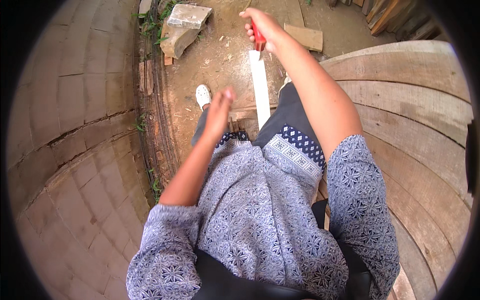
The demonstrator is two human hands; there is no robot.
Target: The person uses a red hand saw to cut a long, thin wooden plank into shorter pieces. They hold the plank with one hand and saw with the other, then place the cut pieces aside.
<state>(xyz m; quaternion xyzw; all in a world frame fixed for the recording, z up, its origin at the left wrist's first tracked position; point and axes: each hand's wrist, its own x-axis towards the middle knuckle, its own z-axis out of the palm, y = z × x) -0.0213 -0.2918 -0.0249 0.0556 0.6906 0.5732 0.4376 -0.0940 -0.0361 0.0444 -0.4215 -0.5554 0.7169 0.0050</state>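
Note:
My right hand (262, 27) is stretched forward and gripped around the red handle (258, 39) of a tool with a long flat pale blade (260, 87) that hangs down toward my legs. My left hand (218, 112) hovers lower, above my left knee, fingers loosely together and holding nothing. A white shoe (202, 95) shows on the dirt ground just past that hand. I wear a blue patterned shirt and dark trousers.
A block wall (75, 125) curves along the left. Stacked wooden planks (415, 115) fill the right. Broken stone blocks (182, 27) lie on the dirt ahead, with a wood offcut (306, 36) and more boards at the top right.

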